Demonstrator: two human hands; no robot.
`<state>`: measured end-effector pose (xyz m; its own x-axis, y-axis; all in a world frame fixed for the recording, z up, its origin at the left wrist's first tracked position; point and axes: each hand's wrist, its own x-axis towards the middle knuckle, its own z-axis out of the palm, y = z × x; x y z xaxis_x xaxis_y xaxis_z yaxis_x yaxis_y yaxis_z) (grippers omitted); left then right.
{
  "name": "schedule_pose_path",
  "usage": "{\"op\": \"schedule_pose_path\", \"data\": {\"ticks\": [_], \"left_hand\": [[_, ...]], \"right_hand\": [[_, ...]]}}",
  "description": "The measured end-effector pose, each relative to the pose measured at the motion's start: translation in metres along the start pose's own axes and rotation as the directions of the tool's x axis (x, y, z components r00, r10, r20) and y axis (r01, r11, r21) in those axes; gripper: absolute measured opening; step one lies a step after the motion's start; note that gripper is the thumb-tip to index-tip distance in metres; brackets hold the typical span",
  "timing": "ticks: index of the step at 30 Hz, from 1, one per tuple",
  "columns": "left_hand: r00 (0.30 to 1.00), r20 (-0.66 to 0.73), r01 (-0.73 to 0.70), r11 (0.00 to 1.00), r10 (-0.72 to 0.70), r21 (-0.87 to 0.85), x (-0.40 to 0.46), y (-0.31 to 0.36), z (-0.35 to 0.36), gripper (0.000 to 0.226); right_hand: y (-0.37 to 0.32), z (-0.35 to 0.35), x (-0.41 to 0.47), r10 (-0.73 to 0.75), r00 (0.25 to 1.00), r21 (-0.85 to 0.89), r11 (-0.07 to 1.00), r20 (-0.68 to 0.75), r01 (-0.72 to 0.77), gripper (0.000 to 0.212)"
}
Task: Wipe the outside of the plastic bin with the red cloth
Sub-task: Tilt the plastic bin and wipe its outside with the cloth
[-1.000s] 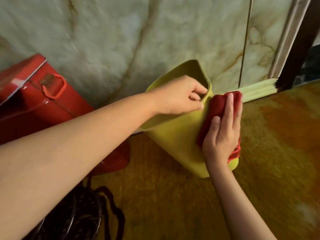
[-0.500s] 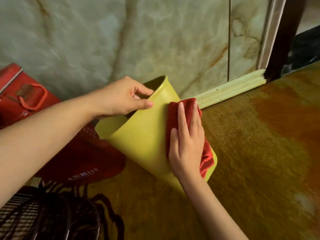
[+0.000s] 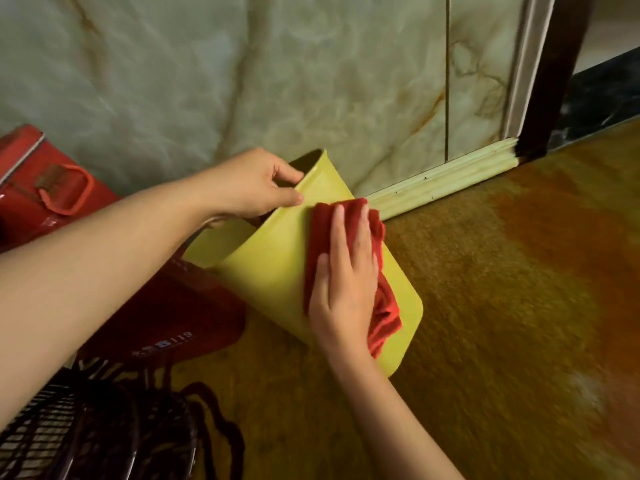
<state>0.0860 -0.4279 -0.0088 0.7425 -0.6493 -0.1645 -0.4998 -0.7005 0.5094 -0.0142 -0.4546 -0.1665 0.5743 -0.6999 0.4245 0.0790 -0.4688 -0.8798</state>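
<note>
The yellow-green plastic bin is tipped over to the left, its mouth facing the wall and its base toward me on the floor. My left hand pinches the bin's upper rim, thumb outside and fingers inside. My right hand lies flat on the red cloth, pressing it against the bin's upward-facing side. The cloth bunches out to the right of my palm. The inside of the bin is mostly hidden.
A red box with a loop handle stands at the left against the marble wall, and a red round base lies beside the bin. Dark wire fan grille and cord are at lower left. Skirting and a dark door frame are right.
The bin has been tipped and turned leftward, showing a broad side. My right hand slid the cloth down that side. My left hand kept its hold on the rim.
</note>
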Motion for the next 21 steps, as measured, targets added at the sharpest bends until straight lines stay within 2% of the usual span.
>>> {"op": "schedule_pose_path", "data": {"ticks": [1,3,5,7,8,9,10,12,14,15,17,18,19,20,21], "left_hand": [[1.0,-0.001,0.009,1.0,-0.009,0.005,-0.001,-0.002,-0.002,0.024],[0.999,-0.005,0.053,0.999,-0.053,-0.012,-0.004,-0.005,-0.008,0.024],[0.996,-0.016,0.091,0.994,-0.093,-0.056,-0.009,-0.01,-0.012,0.031],[0.994,-0.019,0.104,0.989,-0.106,-0.109,-0.011,-0.011,-0.009,0.032],[0.995,-0.018,0.095,0.989,-0.097,-0.111,-0.009,-0.01,-0.006,0.031],[0.996,-0.018,0.082,0.992,-0.084,-0.092,-0.006,-0.008,-0.003,0.029],[0.997,-0.021,0.077,0.995,-0.078,-0.07,-0.002,-0.004,0.0,0.027],[0.994,-0.045,0.096,0.995,-0.097,-0.041,0.005,0.0,0.002,0.022],[0.991,-0.053,0.119,0.993,-0.12,-0.017,0.01,0.002,0.002,0.02],[0.991,-0.049,0.122,0.992,-0.122,-0.013,0.011,0.003,0.003,0.022],[0.992,0.04,0.121,0.982,-0.117,-0.142,0.008,0.005,0.003,0.03],[0.985,0.14,0.136,0.956,-0.102,-0.26,0.001,0.004,-0.001,0.037],[0.975,0.216,0.123,0.95,-0.061,-0.287,-0.006,0.0,-0.007,0.049],[0.96,0.279,0.059,0.983,-0.008,-0.175,-0.014,-0.006,-0.014,0.06],[0.951,0.308,-0.034,0.998,0.017,0.048,-0.024,-0.016,-0.02,0.064]], "right_hand": [[-0.004,0.004,0.006,-0.072,0.997,-0.011,0.997,0.024,0.072,0.053],[0.016,0.002,0.006,-0.054,0.997,-0.02,0.998,0.058,0.055,0.052],[0.058,-0.014,-0.006,0.188,0.981,-0.034,0.982,0.048,-0.187,0.051],[0.094,-0.031,-0.02,0.492,0.87,-0.006,0.871,0.041,-0.492,0.049],[0.101,-0.034,-0.024,0.564,0.825,0.0,0.826,0.034,-0.564,0.049],[0.097,-0.034,-0.026,0.562,0.827,-0.007,0.827,0.019,-0.562,0.05],[0.086,-0.03,-0.025,0.494,0.87,-0.019,0.869,0.003,-0.494,0.051],[0.049,-0.017,-0.02,0.245,0.969,-0.04,0.969,0.018,-0.244,0.054],[0.014,-0.005,-0.015,0.008,0.997,-0.039,0.999,0.073,-0.005,0.055],[0.004,-0.002,-0.009,-0.056,0.994,-0.035,0.998,0.092,0.06,0.055],[0.007,-0.006,0.008,-0.077,0.991,-0.023,0.997,0.107,0.08,0.054],[0.017,-0.012,0.017,-0.07,0.993,-0.002,0.998,0.097,0.07,0.053],[0.03,-0.019,0.026,-0.035,0.996,0.026,0.999,0.088,0.033,0.052],[0.045,-0.027,0.035,0.026,0.995,0.047,0.998,0.092,-0.031,0.051],[0.059,-0.032,0.041,0.093,0.989,0.059,0.993,0.114,-0.1,0.05]]}}
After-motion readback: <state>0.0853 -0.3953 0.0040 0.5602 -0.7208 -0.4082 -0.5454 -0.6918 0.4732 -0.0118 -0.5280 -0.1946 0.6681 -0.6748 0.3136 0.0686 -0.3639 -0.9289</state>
